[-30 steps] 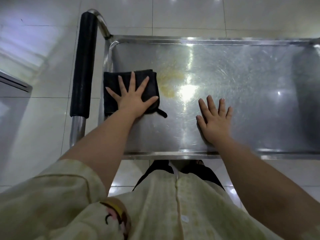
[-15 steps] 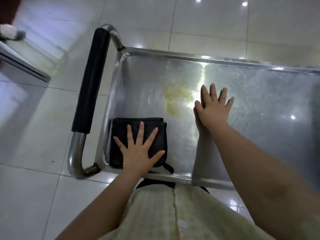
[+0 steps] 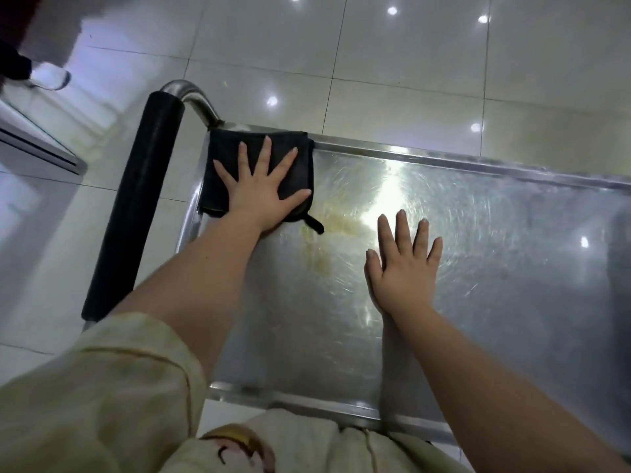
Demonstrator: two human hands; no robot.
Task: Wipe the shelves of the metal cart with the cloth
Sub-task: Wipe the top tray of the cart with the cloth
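Lying in the far left corner of the shelf [image 3: 512, 254], the black cloth [image 3: 225, 143] was folded to a rough square. Its far edge touched the far rim [image 3: 444, 154] of the cart [image 3: 184, 233] and its left edge lay against the left wall. A small loop [image 3: 316, 226] stuck out from its near right corner onto the bare metal.

The left hand [image 3: 261, 196] pressed flat on the cloth with all fingers straight and spread wide, the thumb pointing to the right. It did not pinch or fold the cloth. The right hand [image 3: 403, 271] lay flat on the bare shelf, well to the right of the cloth and nearer to the person. Its fingers were straight and a little apart, and it held nothing.

Between the two hands there was a yellowish stain [image 3: 321, 257], which ran from just beside the loop toward the near side. The metal around it was scratched in circles and shone under a bright reflection.

On the left of the cart a handle [image 3: 136, 206] with a black cover ran from near to far. At its far end a bare steel tube [image 3: 191, 93] bent down to the corner beside the cloth.

The cart stood on a glossy floor [image 3: 409, 63] of pale tiles with spots of lamp light. At the near edge a pale yellow sleeve [image 3: 102, 387] covered the left upper arm, and both forearms were bare.
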